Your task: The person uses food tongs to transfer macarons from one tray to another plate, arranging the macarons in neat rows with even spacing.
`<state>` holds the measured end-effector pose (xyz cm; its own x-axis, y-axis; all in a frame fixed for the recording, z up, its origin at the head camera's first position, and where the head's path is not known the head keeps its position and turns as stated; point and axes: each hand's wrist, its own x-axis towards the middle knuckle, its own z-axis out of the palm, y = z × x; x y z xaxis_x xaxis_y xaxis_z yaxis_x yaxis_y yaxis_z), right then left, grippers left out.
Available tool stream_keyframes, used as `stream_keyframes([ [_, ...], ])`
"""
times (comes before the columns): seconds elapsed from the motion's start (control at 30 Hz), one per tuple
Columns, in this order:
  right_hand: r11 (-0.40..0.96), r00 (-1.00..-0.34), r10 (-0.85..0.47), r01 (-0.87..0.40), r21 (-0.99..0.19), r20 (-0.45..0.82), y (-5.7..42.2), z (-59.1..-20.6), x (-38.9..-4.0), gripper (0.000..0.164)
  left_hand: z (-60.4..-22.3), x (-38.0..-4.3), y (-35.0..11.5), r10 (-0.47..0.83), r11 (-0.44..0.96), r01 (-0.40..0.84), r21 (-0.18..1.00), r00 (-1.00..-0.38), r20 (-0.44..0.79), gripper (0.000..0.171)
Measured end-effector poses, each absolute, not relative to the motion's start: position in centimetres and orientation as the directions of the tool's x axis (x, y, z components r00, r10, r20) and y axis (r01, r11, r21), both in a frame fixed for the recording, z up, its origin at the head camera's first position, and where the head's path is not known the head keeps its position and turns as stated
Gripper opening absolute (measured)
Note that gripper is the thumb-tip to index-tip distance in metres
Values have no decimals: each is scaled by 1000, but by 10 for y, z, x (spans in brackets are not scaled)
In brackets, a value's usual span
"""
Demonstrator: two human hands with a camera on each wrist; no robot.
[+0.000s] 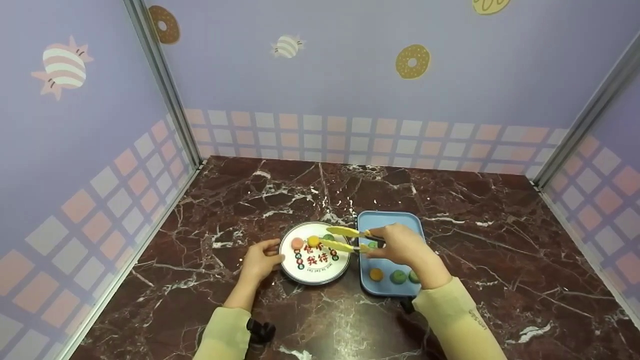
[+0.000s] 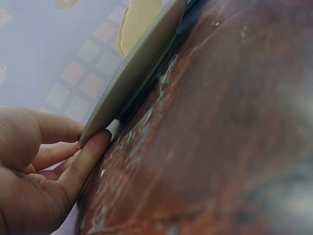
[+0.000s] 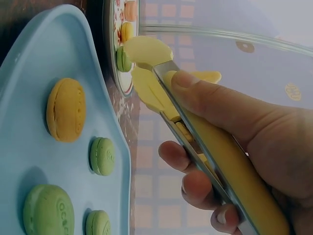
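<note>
My left hand (image 1: 260, 260) pinches the left rim of a round white plate (image 1: 334, 274) with red characters between thumb and fingers. A pink macaron (image 1: 297, 243), a yellow macaron (image 1: 313, 241) and a green macaron (image 1: 328, 238) lie in a row on it. My right hand (image 1: 400, 245) grips yellow-tipped tongs (image 3: 220, 166) above the blue tray's left side. Their tips reach over the plate, apart from each other, beside the green macaron; nothing shows between them.
The blue tray (image 1: 392, 219) stands right of the plate. It bears an orange macaron (image 3: 67, 110) and several green macarons (image 3: 49, 210), partly hidden by my right hand in the head view. Dark red marbled tabletop (image 1: 225, 200) surrounds both, with patterned walls (image 1: 340, 75) behind and at the sides.
</note>
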<state>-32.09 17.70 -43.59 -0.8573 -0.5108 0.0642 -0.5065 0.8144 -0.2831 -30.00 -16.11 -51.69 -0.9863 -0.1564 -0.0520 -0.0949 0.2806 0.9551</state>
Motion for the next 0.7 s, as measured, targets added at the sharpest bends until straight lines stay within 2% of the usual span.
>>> stream_keyframes([
  [0.1, 820, -864, -498, -496, -284, 70, 182, -434, -317, 49, -517, -300, -161, -158, 295, -96, 951, -986, -50, 50],
  [0.37, 799, -854, -507, -518, -305, 121, 202, -429, -311, 49, -518, -301, -160, -161, 297, -108, 949, -985, -62, 50],
  [0.7, 839, -892, -446, -446, -313, 76, 238, -424, -298, 56, -516, -300, -160, -166, 308, -102, 946, -985, -52, 50],
])
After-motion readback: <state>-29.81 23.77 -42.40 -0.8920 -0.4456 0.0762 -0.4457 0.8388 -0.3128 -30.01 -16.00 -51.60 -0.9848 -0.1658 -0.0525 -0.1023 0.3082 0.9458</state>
